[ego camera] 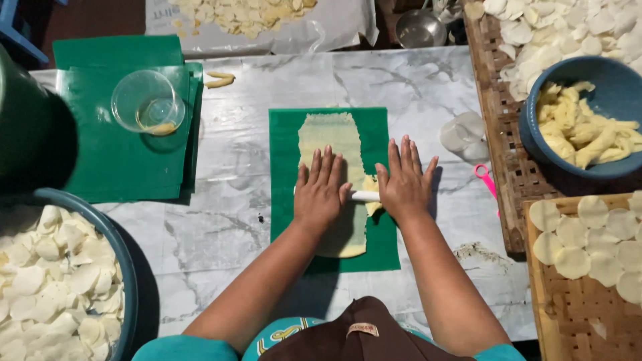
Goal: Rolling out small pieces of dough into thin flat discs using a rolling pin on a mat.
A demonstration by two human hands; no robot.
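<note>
From the head view, my left hand and right hand lay flat, fingers stretched out and close together, gripping nothing. Both palms pressed down on a thin white roller, which showed only in the gap between them. Under the roller lay the dough, a pale yellow strip on a green sheet, running out past my fingertips and back under my wrists.

I judged this to be the rolling step, with the strip already thin and long. The next push called for even pressure from both palms, so the ragged edge beyond my right thumb would not tear further.

Left of my left hand sat a clear cup on a stack of green sheets, and nearer me a basin of pale discs. Right of my right hand lay a clear lid, a pink tool, a blue bowl and trays of discs. Nothing stood in the roller's path.
</note>
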